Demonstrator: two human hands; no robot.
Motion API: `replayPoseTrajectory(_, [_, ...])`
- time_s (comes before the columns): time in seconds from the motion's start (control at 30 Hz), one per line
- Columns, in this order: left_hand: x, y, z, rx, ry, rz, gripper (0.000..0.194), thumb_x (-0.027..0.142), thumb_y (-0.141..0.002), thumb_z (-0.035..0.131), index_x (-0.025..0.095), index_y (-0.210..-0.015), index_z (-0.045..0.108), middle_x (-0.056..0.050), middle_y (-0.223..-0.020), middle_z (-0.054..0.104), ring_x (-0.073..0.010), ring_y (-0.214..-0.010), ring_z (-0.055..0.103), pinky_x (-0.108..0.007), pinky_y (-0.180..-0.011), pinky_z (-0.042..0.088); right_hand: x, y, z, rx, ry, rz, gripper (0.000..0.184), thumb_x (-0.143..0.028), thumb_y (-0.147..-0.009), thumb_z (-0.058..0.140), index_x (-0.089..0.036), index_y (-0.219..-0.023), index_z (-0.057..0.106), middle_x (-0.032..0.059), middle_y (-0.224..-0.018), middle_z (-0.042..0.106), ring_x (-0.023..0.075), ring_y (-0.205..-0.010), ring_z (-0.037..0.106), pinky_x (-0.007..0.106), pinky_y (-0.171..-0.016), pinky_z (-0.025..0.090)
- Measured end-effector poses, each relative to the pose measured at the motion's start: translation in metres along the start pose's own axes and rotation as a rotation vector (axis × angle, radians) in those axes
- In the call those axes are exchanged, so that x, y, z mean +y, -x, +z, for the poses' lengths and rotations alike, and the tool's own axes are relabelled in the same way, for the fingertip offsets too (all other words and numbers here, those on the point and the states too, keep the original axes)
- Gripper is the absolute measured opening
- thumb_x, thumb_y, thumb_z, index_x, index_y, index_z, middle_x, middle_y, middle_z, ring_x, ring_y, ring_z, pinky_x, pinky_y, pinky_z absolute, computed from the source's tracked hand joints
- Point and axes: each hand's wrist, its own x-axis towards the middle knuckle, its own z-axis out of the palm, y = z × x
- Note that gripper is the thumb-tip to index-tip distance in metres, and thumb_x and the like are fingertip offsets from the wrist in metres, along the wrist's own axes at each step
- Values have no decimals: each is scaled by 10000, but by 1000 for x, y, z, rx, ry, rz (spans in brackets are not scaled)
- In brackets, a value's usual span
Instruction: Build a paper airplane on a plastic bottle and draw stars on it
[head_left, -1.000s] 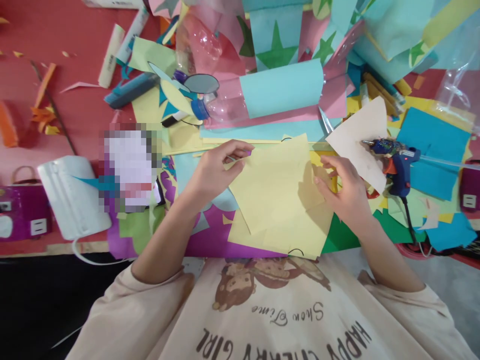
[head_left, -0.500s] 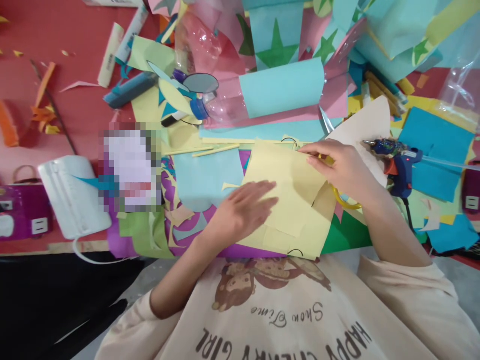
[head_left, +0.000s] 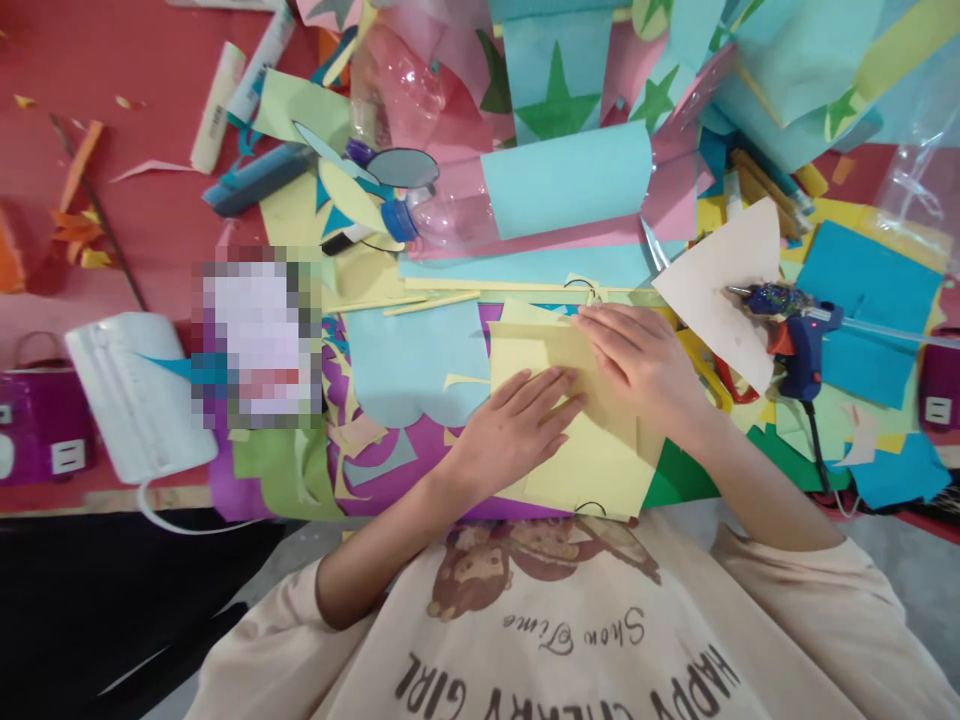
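The left hand [head_left: 504, 430], fingers apart, and the right hand [head_left: 646, 362], fingers stretched together, lie on pale-yellow, straight-edged paper sheets [head_left: 609, 452].

I'm working at a craft table [head_left: 172, 240]; yellow paper [head_left: 600, 450] is lying under my fingers [head_left: 536, 395]; a glue gun [head_left: 806, 340] is resting rightward.

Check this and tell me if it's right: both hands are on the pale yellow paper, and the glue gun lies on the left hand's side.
The side is wrong: the head view shows the glue gun on the side of the right hand. That hand and the left hand are on the pale yellow paper.
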Motion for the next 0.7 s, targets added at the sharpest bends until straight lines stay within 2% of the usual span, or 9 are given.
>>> replayPoseTrajectory(0.13, [-2,2,1,-2,0,-7,327,261,-984,503,191,-1290,593,-87,-1379,614,-234,-1292,575,-400,-1058,485,-4,8,-1,25,25,-22,406,-71,-936,450,-116,-1323,564,149,-1285,676,249,-1201,632,411,-1006,532])
replayPoseTrajectory(0.27, [-1,1,1,-12,6,-10,355,268,-986,504,190,-1327,564,-96,-1411,586,-236,-1313,555,-404,-1073,474,-1,9,-2,33,-19,30,424,-108,-940,474,-183,-1354,519,123,-1241,700,253,-1155,653,446,-972,547])
replayPoseTrajectory(0.4, [-1,2,2,-1,22,-17,334,255,-983,506,177,-1301,571,-103,-1385,607,-244,-1297,571,-410,-1060,492,0,13,-1,44,-64,29,334,-83,-921,477,-234,-1194,595,76,-1124,747,227,-1060,688,439,-943,548])
replayPoseTrajectory(0.5, [-2,2,1,54,56,-1,302,248,-985,503,152,-1259,586,-113,-1337,640,-246,-1259,602,-406,-1046,509,-1,16,-3,66,-109,1,293,-61,-907,468,-245,-1059,637,51,-1029,769,212,-985,708,411,-893,562])
replayPoseTrajectory(0.57, [-6,3,-2,93,92,12,294,251,-985,510,138,-1247,582,-119,-1310,656,-243,-1242,614,-404,-1051,511,2,15,-8,89,-137,70,270,-80,-907,479,-255,-1026,647,45,-983,768,210,-943,715,386,-838,572])
replayPoseTrajectory(0.7, [-17,6,-12,185,167,-21,263,216,-976,514,158,-1229,557,-117,-1256,682,-227,-1193,643,-404,-1024,534,22,0,-26,204,-262,402,153,-181,-899,551,-278,-977,640,37,-945,726,190,-814,692,333,-694,556])
